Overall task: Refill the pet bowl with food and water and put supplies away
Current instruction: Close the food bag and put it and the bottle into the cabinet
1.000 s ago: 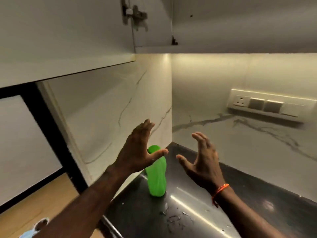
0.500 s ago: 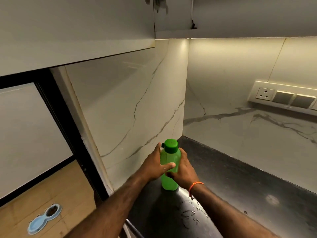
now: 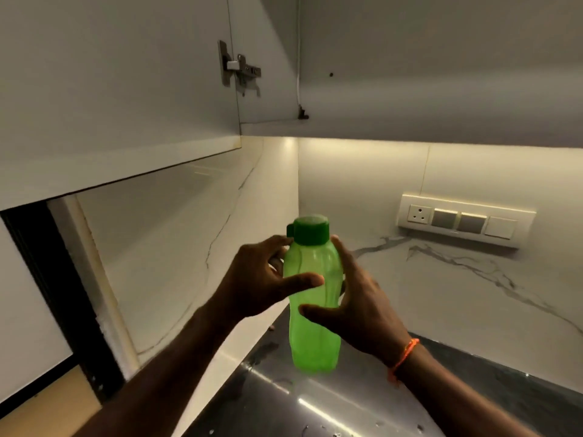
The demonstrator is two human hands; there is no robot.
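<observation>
A green plastic bottle [image 3: 312,335] with a darker green cap is held upright in the air above the dark countertop [image 3: 315,408]. My left hand [image 3: 255,279] grips its upper body from the left, thumb across the front. My right hand [image 3: 362,307] grips it from the right, thumb across the middle; an orange thread sits on that wrist. The pet bowl is out of view.
An upper cabinet [image 3: 410,58] stands open overhead, its door [image 3: 110,74] swung out to the left with a metal hinge [image 3: 239,69]. A switch and socket panel [image 3: 463,220] is on the marble wall at right. Water drops lie on the countertop.
Both hands closed round the bottle on the counter and have lifted it clear of the surface. The view has tilted up toward the open cabinet.
</observation>
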